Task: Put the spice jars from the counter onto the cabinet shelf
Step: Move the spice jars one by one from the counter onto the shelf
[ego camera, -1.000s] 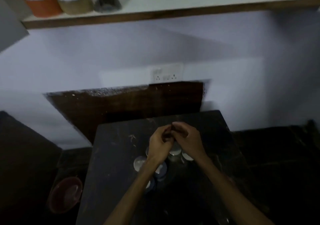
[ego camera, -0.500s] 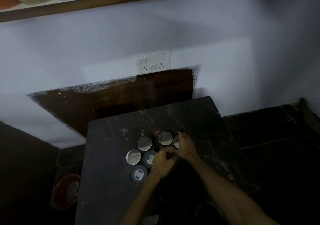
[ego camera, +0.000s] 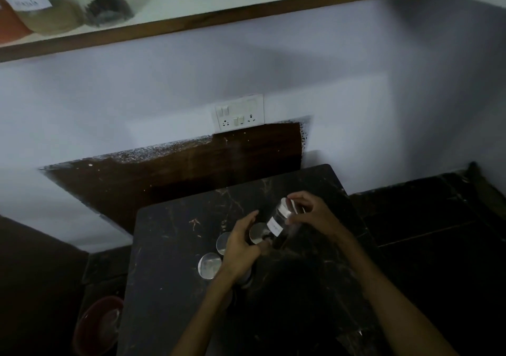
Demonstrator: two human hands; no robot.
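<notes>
The right hand [ego camera: 315, 217] has its fingers curled around a labelled jar [ego camera: 282, 220], which it holds tilted, with the metal lid pointing up and away from the person, just beside the cluster of jars [ego camera: 219, 257] and a little above the dark counter [ego camera: 169, 246]. The left hand [ego camera: 242, 246] is over this cluster with loosely bent fingers; its fingertips are near the bottom of the held jar, but I cannot tell if it really grips anything. The other jars of the cluster stand upright and close together. The shelf [ego camera: 246, 13] is high above the cluster, on the wall, and already carries three big jars [ego camera: 65, 8] at its left part.

The risk I see is this: the jar is held tilted, by the fingers of mainly one hand, so it may slip during the long lift to the shelf. Also the left hand is very near to the standing jars, so a careless move could knock one over. The poor light makes this harder to judge
</notes>
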